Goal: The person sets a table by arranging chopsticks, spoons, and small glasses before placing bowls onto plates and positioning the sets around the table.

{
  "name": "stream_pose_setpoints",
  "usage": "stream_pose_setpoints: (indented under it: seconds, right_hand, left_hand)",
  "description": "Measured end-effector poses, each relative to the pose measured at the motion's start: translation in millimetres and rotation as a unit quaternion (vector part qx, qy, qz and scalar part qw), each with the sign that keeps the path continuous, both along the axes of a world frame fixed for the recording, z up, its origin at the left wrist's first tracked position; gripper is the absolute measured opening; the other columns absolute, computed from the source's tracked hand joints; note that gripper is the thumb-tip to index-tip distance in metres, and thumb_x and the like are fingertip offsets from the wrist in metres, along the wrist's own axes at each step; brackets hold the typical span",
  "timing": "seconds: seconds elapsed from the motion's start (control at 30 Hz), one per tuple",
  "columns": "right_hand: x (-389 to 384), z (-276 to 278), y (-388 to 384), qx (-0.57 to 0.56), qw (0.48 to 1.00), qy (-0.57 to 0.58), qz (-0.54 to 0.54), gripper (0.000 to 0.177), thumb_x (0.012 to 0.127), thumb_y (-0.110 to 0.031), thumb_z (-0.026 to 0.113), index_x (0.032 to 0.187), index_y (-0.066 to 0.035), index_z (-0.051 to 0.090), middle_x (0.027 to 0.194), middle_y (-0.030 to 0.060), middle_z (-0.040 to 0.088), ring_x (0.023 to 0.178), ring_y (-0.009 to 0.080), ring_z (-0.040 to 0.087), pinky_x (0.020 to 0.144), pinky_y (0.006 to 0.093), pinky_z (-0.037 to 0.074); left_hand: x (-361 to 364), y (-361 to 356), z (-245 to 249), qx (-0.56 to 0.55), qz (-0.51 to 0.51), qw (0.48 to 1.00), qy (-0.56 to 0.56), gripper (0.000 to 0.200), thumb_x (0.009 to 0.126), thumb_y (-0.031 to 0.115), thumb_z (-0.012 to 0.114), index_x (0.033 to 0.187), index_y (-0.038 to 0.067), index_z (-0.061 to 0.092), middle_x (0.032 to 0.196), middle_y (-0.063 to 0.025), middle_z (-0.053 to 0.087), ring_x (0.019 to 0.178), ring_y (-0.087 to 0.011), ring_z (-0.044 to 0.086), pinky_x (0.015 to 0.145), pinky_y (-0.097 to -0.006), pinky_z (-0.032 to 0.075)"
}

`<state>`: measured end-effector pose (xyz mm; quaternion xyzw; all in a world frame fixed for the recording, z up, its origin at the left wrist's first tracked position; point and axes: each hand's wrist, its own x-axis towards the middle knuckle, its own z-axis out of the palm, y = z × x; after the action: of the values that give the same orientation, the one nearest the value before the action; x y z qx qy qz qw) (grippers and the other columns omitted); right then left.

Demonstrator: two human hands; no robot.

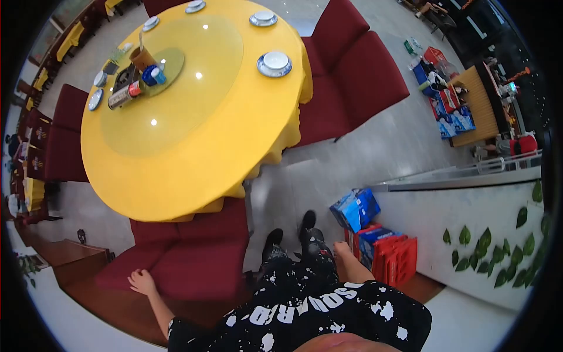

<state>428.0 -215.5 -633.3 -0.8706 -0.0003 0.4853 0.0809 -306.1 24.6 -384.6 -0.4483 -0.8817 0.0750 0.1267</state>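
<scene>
My left hand lies with fingers spread on the top of a dark red upholstered chair, which is pushed up against the round table with its yellow cloth. Low at my side hangs my right hand, fingers curled in, with no object showing in it. Closest to that hand are a blue drink carton and a stack of red crates by the low wall.
Bowls on saucers ring the table. A gas canister, stove and brown holder sit at its far left. More red chairs surround it. A white partition with painted leaves stands right; crates pile beyond.
</scene>
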Motion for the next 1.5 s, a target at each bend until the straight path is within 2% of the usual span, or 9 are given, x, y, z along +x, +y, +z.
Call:
stream_pose_setpoints:
  seconds: [0.13, 0.27, 0.4, 0.53, 0.83, 0.97, 1.07, 1.3, 1.5]
  right_hand:
    - [118.2, -88.9, 45.5, 0.122, 0.992, 0.038, -0.002, 0.025, 0.088, -0.025, 0.055, 0.098, -0.004, 0.062, 0.076, 0.0133, 0.062, 0.05, 0.0258, 0.055, 0.047, 0.0402, 0.044]
    - [200.9, -48.0, 127.8, 0.142, 0.982, 0.095, -0.074, 0.027, 0.089, -0.028, 0.056, 0.103, -0.005, 0.061, 0.078, 0.0106, 0.063, 0.055, 0.0234, 0.058, 0.049, 0.0387, 0.047]
    - [277.6, -16.3, 231.7, 0.191, 0.975, 0.075, -0.085, 0.029, 0.09, -0.03, 0.057, 0.107, -0.006, 0.061, 0.083, 0.0104, 0.067, 0.064, 0.0225, 0.063, 0.053, 0.0375, 0.05]
    - [348.7, -15.8, 329.8, 0.206, 0.966, 0.136, -0.079, 0.035, 0.091, -0.032, 0.056, 0.115, -0.006, 0.057, 0.087, 0.0104, 0.068, 0.068, 0.023, 0.065, 0.058, 0.0378, 0.052]
    - [416.5, 70.8, 566.1, 0.309, 0.947, 0.091, 0.008, 0.035, 0.093, -0.029, 0.055, 0.12, -0.007, 0.06, 0.1, 0.0118, 0.068, 0.084, 0.0245, 0.067, 0.077, 0.0414, 0.053]
    - [437.6, 240.1, 670.0, 0.344, 0.566, -0.577, 0.478, 0.043, 0.081, -0.024, 0.065, 0.12, -0.005, 0.062, 0.131, 0.0189, 0.057, 0.126, 0.041, 0.048, 0.101, 0.0562, 0.04]
    - [483.5, 245.3, 731.5, 0.053, 0.697, -0.603, 0.384, 0.106, 0.077, -0.062, 0.071, 0.155, -0.011, 0.02, 0.142, 0.0223, 0.043, 0.12, 0.0418, 0.052, 0.093, 0.0549, 0.045]
    - [492.9, 236.3, 756.0, 0.001, 0.729, -0.589, 0.348, 0.101, 0.078, -0.058, 0.071, 0.155, -0.012, 0.023, 0.136, 0.0195, 0.047, 0.115, 0.0374, 0.054, 0.092, 0.0503, 0.046]
    - [492.2, 226.5, 764.2, 0.022, 0.723, -0.598, 0.345, 0.098, 0.079, -0.052, 0.07, 0.154, -0.009, 0.024, 0.138, 0.0196, 0.046, 0.119, 0.0362, 0.052, 0.095, 0.049, 0.044]
  left_hand:
    - [151.1, 10.3, -65.3, 0.027, 0.028, 0.97, -0.24, 0.035, 0.082, 0.027, 0.059, 0.107, 0.005, 0.072, 0.111, -0.0179, 0.068, 0.11, -0.0359, 0.063, 0.096, -0.0429, 0.049]
    - [382.6, 17.0, -150.0, 0.018, 0.062, 0.723, -0.688, 0.028, 0.089, 0.017, 0.059, 0.109, 0.002, 0.07, 0.089, -0.0071, 0.069, 0.071, -0.0102, 0.062, 0.063, -0.0279, 0.053]
    - [595.7, 111.6, -90.1, -0.097, -0.281, 0.758, -0.58, 0.026, 0.093, 0.023, 0.06, 0.106, 0.002, 0.069, 0.088, -0.0124, 0.07, 0.079, -0.0206, 0.068, 0.073, -0.033, 0.053]
    - [700.7, 251.2, -48.3, -0.085, -0.239, 0.771, -0.584, 0.031, 0.094, 0.03, 0.058, 0.101, 0.0, 0.065, 0.09, -0.0226, 0.068, 0.084, -0.0361, 0.068, 0.073, -0.0414, 0.051]
    - [779.1, 526.4, -57.0, 0.098, -0.054, 0.763, -0.637, 0.059, 0.094, 0.038, 0.056, 0.132, -0.007, 0.046, 0.096, -0.0252, 0.069, 0.067, -0.0268, 0.07, 0.069, -0.0379, 0.055]
    - [779.6, 611.6, -89.7, 0.071, 0.007, 0.79, -0.609, 0.054, 0.095, 0.03, 0.055, 0.132, -0.007, 0.044, 0.096, -0.0298, 0.067, 0.061, -0.03, 0.069, 0.063, -0.039, 0.055]
    - [773.4, 622.8, -116.3, 0.052, -0.023, 0.799, -0.598, 0.045, 0.095, 0.019, 0.051, 0.132, -0.006, 0.042, 0.092, -0.0282, 0.067, 0.059, -0.03, 0.068, 0.057, -0.0374, 0.055]
    - [790.2, 654.2, -123.4, 0.096, 0.065, 0.664, -0.739, 0.035, 0.094, 0.006, 0.044, 0.127, -0.003, 0.042, 0.08, -0.0183, 0.065, 0.05, -0.0202, 0.064, 0.042, -0.0306, 0.049]
    - [821.3, 715.0, -107.6, 0.134, 0.048, 0.679, -0.72, 0.025, 0.093, 0.008, 0.048, 0.115, -0.005, 0.047, 0.074, -0.0177, 0.065, 0.05, -0.0197, 0.064, 0.043, -0.0311, 0.05]
